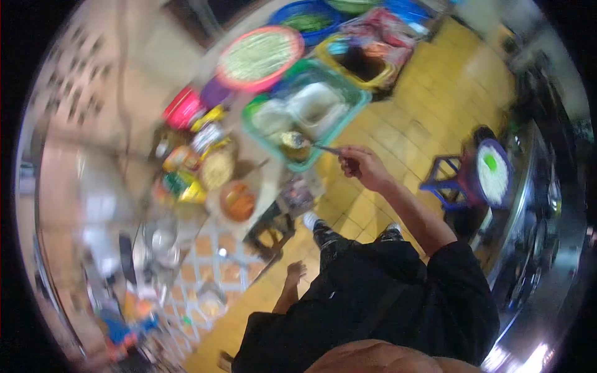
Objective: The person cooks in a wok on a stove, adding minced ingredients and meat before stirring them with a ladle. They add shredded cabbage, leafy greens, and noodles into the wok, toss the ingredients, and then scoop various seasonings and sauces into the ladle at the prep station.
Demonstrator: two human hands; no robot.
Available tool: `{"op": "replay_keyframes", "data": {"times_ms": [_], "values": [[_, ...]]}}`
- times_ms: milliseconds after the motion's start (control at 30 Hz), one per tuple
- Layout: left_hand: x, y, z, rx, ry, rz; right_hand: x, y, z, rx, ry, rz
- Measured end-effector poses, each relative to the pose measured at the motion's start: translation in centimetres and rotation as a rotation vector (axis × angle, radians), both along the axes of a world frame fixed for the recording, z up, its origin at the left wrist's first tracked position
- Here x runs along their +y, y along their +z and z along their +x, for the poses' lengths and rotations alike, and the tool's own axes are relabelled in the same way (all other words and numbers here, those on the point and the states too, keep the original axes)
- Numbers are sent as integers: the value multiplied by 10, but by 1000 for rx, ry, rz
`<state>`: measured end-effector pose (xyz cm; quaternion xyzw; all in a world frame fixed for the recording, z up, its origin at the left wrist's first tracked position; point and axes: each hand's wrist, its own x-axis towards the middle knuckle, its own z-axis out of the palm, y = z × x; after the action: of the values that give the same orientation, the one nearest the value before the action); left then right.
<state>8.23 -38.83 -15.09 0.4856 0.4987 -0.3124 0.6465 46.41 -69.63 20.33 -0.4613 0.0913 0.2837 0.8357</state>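
Observation:
My right hand (360, 165) is closed around the dark handle of a spoon (326, 149). The spoon's blurred far end reaches over a green rectangular basket (367, 98), near some pale, whitish contents (292, 139) that I cannot make out. White containers (318, 105) sit inside this basket. Down by my left side hangs my left hand (296, 270), fingers loosely apart and holding nothing. A bowl of orange food (239, 201) and a bowl of yellowish food (217, 168) stand on the table left of the basket.
Behind the basket are a pink-rimmed basin (298, 45), a yellow tub (387, 74) and a blue basin (311, 7). Colourful packets (185, 186) crowd the table's left. To my right, a blue stool (449, 183) stands beside a tub of white food (494, 177). Yellow tiles (429, 112) cover the floor.

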Motion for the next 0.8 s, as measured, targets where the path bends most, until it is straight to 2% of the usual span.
{"op": "replay_keyframes", "data": {"times_ms": [67,133,167,200,267,300,333,433,500,533,567,600,667,733,800], "values": [[-6,-29,35,-3,-37,-104,-88,13,-28,-17,-119,3],[-57,-1,81,150,-271,243,-178,5,-65,-102,-298,4],[-68,14,100,151,-304,139,-223,0,-86,-104,-409,-3],[-99,17,122,148,-417,144,-266,-7,-107,-119,-516,-50],[-153,-3,151,129,-629,110,-356,-11,-159,-111,-733,-113],[-179,-12,162,128,-728,92,-398,-13,-186,-135,-852,-237],[-196,-16,171,133,-814,83,-433,-14,-214,-147,-955,-354],[-276,-15,209,118,-991,58,-538,-6,-302,-53,-1399,-446],[-353,-20,224,-103,-1045,-3,-608,-10,-369,-13,-1674,-559],[-393,-2,224,-204,-1045,11,-643,-10,-403,5,-1793,-646],[-441,48,220,-309,-1035,22,-678,-13,-438,20,-1855,-748],[-475,73,222,-305,-1047,22,-728,-44,-481,95,-1936,-809],[-518,100,225,-437,-1033,-89,-812,-99,-568,376,-1881,-1497],[-536,109,225,-469,-1109,-102,-827,-87,-606,948,-1538,-2069],[-547,115,221,-502,-1177,-120,-836,-108,-659,1166,-1015,-1943]]}}
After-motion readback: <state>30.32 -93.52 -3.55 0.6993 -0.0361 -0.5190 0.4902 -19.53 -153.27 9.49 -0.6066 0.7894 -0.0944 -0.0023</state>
